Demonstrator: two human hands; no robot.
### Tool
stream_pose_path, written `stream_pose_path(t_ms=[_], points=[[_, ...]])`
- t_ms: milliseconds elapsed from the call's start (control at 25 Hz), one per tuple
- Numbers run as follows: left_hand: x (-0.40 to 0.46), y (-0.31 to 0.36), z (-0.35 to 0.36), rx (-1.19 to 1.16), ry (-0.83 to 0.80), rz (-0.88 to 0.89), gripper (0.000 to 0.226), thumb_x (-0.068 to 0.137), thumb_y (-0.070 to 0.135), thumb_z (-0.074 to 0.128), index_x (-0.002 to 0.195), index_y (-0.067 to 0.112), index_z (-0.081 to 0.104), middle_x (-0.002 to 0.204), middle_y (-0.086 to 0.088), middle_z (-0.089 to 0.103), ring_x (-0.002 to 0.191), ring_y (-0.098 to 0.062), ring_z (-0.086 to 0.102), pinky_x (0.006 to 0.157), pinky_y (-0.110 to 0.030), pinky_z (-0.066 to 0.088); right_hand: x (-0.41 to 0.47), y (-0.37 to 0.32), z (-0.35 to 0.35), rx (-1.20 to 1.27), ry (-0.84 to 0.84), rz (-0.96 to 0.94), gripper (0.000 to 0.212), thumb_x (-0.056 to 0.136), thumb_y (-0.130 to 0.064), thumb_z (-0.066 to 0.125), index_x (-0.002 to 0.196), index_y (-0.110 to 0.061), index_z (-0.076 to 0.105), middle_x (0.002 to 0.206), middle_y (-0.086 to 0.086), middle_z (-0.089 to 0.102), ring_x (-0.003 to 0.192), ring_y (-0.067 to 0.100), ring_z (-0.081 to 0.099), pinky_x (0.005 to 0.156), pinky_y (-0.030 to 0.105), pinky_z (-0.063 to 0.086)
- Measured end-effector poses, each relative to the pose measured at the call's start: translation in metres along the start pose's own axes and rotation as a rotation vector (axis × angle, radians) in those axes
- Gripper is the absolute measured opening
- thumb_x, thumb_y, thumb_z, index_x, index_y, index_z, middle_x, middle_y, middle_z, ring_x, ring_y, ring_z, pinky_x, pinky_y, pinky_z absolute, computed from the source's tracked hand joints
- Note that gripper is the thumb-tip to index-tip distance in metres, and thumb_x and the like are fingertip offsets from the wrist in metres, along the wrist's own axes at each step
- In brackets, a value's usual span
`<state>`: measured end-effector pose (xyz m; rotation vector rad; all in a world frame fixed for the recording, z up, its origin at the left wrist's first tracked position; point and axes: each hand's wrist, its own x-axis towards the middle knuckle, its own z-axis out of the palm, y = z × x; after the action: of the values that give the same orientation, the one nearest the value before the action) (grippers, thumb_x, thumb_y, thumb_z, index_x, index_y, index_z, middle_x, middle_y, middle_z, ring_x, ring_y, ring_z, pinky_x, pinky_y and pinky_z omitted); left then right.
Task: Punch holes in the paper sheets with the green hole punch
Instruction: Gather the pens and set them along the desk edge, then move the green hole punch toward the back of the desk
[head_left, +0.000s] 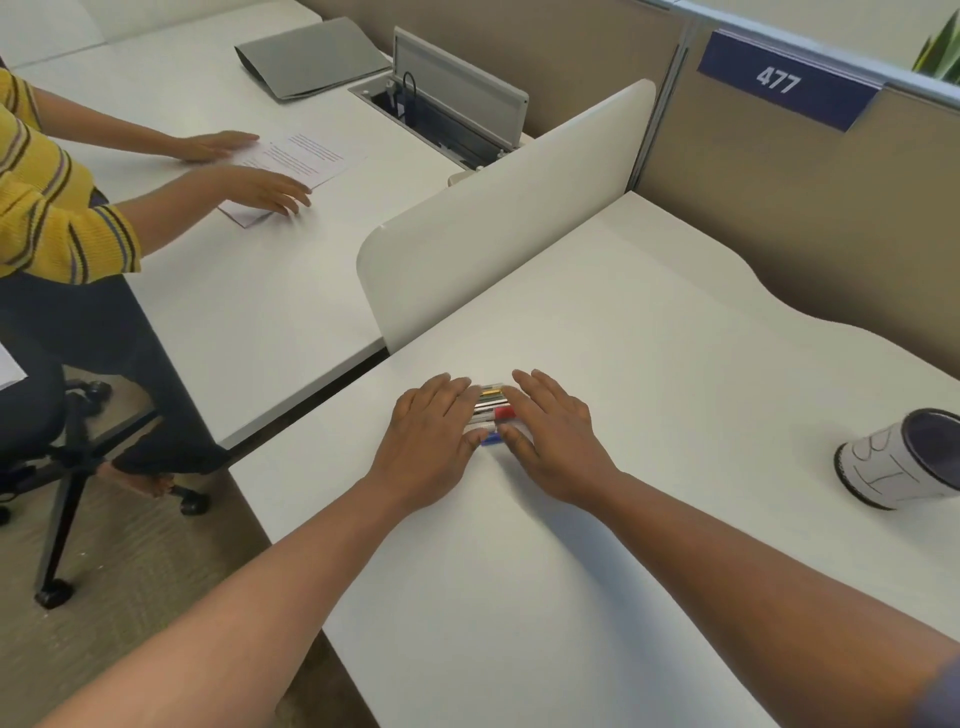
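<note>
My left hand (431, 441) and my right hand (556, 441) lie flat on the white desk (649, 322), fingers stretched out. Their fingertips rest on the two ends of a small bunch of markers (493, 410) with yellow, red and blue parts, which lies between them. Neither hand is closed around anything. Printed paper sheets (306, 158) lie on the neighbouring desk at the upper left, under another person's hands (260, 189). I see no green hole punch anywhere.
A white and dark cup (893, 460) lies on its side at the right. A curved white divider (493, 208) separates the two desks. On the far desk are a grey folder (311, 57) and an open cable box (447, 104). A seated person in a yellow striped sleeve (47, 208) is at the left.
</note>
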<state>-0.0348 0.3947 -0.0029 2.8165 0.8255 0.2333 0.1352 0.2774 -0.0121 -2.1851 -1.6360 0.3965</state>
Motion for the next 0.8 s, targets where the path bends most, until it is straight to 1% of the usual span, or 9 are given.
stream_pose_path(t_ms=[80,200,360,440,680,800], points=[[-0.003,0.016,-0.007,0.001,0.006,0.03,0.056,0.104,0.038,0.048,0.151,0.009,0.042,0.157,-0.007,0.043,0.149,-0.029,0.032,0.115,-0.045,0.03,-0.017,-0.001,-0.011,-0.039,0.017,0.004,0.056,0.107,-0.042,0.036,0.157,-0.018,0.03,0.168,0.002,0.021,0.156,0.021,0.009,0.118,0.046,0.018],[-0.006,0.055,-0.018,-0.02,0.027,0.066,0.06,0.104,0.036,0.044,0.157,0.01,0.031,0.164,-0.006,0.031,0.154,-0.026,0.021,0.12,-0.045,0.025,-0.056,0.002,-0.036,-0.069,0.091,0.051,0.059,0.107,-0.041,0.033,0.159,-0.015,0.024,0.169,0.003,0.015,0.157,0.02,0.005,0.121,0.042,0.013],[-0.008,0.124,-0.02,-0.055,0.036,0.186,0.062,0.104,0.038,0.042,0.158,0.011,0.026,0.165,-0.006,0.028,0.155,-0.024,0.018,0.121,-0.045,0.02,-0.126,0.015,-0.063,-0.087,0.19,0.157,0.059,0.107,-0.041,0.033,0.159,-0.013,0.024,0.169,0.004,0.015,0.157,0.02,0.005,0.122,0.039,0.011],[-0.014,0.17,-0.014,-0.097,0.023,0.271,0.063,0.105,0.039,0.041,0.158,0.011,0.025,0.166,-0.006,0.026,0.155,-0.023,0.015,0.121,-0.044,0.019,-0.174,0.029,-0.076,-0.096,0.231,0.237,0.059,0.107,-0.041,0.034,0.159,-0.013,0.024,0.169,0.004,0.015,0.157,0.02,0.005,0.122,0.039,0.011],[-0.05,0.302,0.022,-0.203,-0.08,0.507,0.064,0.104,0.042,0.037,0.158,0.011,0.027,0.165,-0.006,0.028,0.155,-0.024,0.017,0.12,-0.044,0.022,-0.324,0.078,-0.097,-0.135,0.286,0.494,0.06,0.106,-0.043,0.034,0.158,-0.016,0.026,0.169,0.003,0.017,0.156,0.019,0.007,0.122,0.039,0.011],[-0.074,0.352,0.04,-0.246,-0.145,0.607,0.06,0.104,0.042,0.041,0.155,0.011,0.034,0.162,-0.006,0.035,0.154,-0.025,0.021,0.12,-0.042,0.023,-0.391,0.094,-0.101,-0.12,0.311,0.626,0.058,0.105,-0.041,0.035,0.157,-0.016,0.032,0.167,0.003,0.024,0.156,0.02,0.012,0.121,0.041,0.014]])
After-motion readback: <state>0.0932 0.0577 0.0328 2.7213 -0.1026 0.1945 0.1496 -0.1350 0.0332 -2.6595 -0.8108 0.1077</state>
